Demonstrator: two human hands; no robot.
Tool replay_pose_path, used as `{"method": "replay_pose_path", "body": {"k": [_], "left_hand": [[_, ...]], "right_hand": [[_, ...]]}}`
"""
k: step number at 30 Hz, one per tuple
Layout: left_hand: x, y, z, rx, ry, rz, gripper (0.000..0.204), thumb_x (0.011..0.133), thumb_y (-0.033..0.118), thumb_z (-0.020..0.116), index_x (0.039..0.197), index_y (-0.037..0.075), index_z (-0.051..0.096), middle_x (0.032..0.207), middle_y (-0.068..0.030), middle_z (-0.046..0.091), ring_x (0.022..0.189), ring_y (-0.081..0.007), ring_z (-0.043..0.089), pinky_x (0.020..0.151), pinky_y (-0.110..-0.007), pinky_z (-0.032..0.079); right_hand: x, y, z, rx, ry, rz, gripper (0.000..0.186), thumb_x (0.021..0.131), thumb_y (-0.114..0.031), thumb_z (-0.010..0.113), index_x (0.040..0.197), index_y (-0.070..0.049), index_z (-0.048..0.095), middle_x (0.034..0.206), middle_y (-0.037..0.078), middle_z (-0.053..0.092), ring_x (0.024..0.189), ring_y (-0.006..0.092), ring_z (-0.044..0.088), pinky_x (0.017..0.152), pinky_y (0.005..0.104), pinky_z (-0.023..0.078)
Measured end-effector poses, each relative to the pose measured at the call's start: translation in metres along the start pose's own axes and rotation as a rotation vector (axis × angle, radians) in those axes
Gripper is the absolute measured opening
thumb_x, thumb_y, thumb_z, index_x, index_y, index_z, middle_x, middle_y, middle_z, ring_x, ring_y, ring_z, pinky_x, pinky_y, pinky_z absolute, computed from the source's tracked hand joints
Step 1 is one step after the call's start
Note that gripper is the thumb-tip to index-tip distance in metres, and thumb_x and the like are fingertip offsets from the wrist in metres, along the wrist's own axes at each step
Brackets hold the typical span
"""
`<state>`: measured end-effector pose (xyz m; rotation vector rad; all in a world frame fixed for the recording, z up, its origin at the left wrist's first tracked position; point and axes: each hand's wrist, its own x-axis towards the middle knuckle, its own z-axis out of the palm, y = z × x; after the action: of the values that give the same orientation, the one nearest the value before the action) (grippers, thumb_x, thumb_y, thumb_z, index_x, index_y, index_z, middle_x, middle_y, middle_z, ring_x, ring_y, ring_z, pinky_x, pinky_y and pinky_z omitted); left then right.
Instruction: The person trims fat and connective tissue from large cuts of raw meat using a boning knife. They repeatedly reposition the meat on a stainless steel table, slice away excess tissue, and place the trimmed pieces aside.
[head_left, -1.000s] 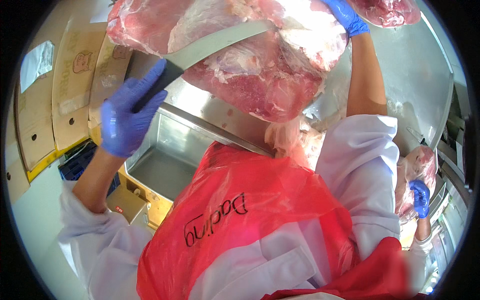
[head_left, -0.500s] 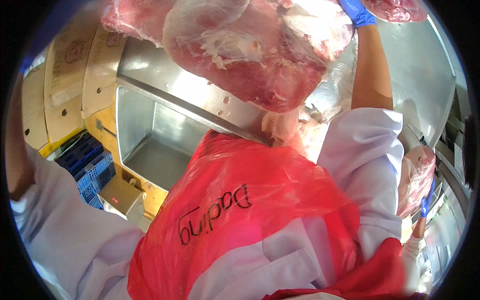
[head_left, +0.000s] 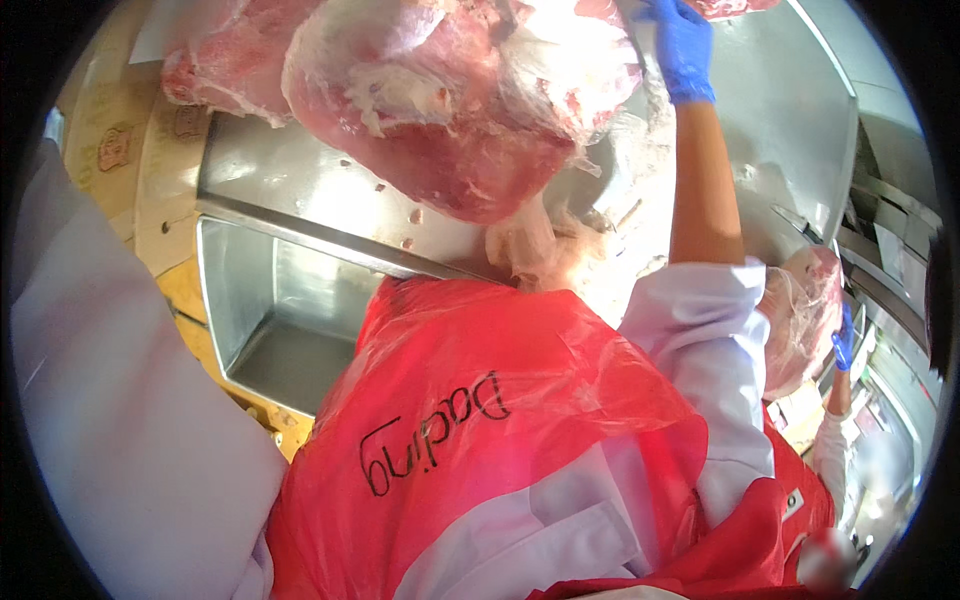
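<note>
Steel counter [head_left: 300,190] carries the raw meat [head_left: 450,110]; my right hand [head_left: 685,45] grips its upper right edge, left hand unseen.

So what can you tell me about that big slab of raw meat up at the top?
The large cut of raw meat is deep pink to red, with white fat and a thin glossy membrane across much of its surface. It is bulky and rounded, tapering to a darker red lower edge. It sits over the stainless steel table, above the steel bin. The right hand, in a blue glove, reaches up beside its upper right part; whether it grips the meat cannot be told. Small scraps lie on the steel below it.
</note>
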<state>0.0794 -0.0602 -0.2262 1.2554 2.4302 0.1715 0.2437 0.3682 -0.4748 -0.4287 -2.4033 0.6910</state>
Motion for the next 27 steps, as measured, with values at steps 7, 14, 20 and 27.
{"method": "replay_pose_path", "body": {"k": [7,14,20,27], "left_hand": [[-0.020,-0.008,0.018,0.010,-0.019,0.021,0.043,0.093,0.016,0.071,0.133,0.003,0.062,0.117,-0.0159,0.071,0.108,-0.0205,0.067,0.097,-0.034,0.049],[-0.031,-0.023,0.070,0.005,0.041,0.085,0.041,0.094,0.017,0.069,0.132,0.002,0.061,0.120,-0.0164,0.070,0.111,-0.0217,0.067,0.099,-0.034,0.049],[-0.094,0.012,0.098,-0.169,0.284,0.301,0.045,0.095,0.012,0.067,0.138,0.004,0.056,0.120,-0.0169,0.070,0.114,-0.0233,0.067,0.102,-0.034,0.047],[-0.136,0.024,0.049,-0.275,0.203,0.109,0.041,0.094,0.007,0.069,0.135,0.003,0.063,0.125,-0.0136,0.071,0.111,-0.0158,0.066,0.098,-0.031,0.050]], "right_hand": [[-0.129,-0.169,-0.085,0.158,-0.139,0.395,0.037,0.087,-0.022,0.084,0.115,0.001,0.073,0.089,0.001,0.070,0.086,0.0075,0.061,0.084,0.0253,0.052],[-0.182,-0.206,-0.052,-0.379,0.164,0.309,0.059,0.070,-0.045,0.091,0.107,-0.003,0.073,0.104,0.014,0.073,0.092,0.0311,0.073,0.080,0.0378,0.057],[-0.177,-0.196,-0.057,-0.355,0.126,0.344,0.040,0.074,-0.042,0.089,0.094,-0.009,0.078,0.093,0.009,0.076,0.083,0.0269,0.074,0.075,0.0364,0.056],[-0.142,-0.211,-0.070,-0.233,0.313,0.034,0.044,0.089,-0.042,0.074,0.111,-0.004,0.072,0.103,0.015,0.074,0.082,0.0252,0.071,0.074,0.0391,0.056]]}}
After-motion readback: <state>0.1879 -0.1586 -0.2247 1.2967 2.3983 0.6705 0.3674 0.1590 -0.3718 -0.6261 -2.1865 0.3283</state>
